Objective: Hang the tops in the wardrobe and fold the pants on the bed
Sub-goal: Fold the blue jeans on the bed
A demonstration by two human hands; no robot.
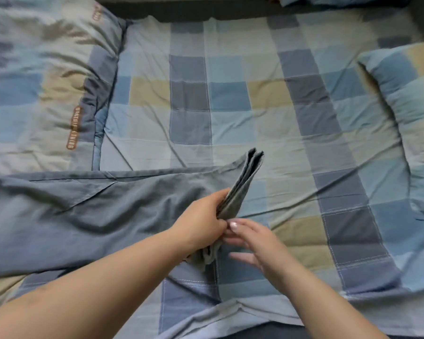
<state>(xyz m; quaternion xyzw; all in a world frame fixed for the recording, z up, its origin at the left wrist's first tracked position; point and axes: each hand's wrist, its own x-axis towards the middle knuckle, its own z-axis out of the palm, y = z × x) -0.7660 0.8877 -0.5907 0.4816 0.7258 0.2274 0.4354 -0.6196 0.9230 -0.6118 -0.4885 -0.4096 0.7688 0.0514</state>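
Head view: one folded pants [245, 182], two hands.

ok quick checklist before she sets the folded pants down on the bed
1. Left hand grips the folded pants: ok.
2. Layers stacked evenly at the far end: ok.
3. Near end tidy: not ok, cloth bunches below the hand.
4. Right hand free to smooth: ok, open beside the bundle.
5. Flat checked sheet ahead to set it on: ok.
6. Number of folds done: cannot tell.
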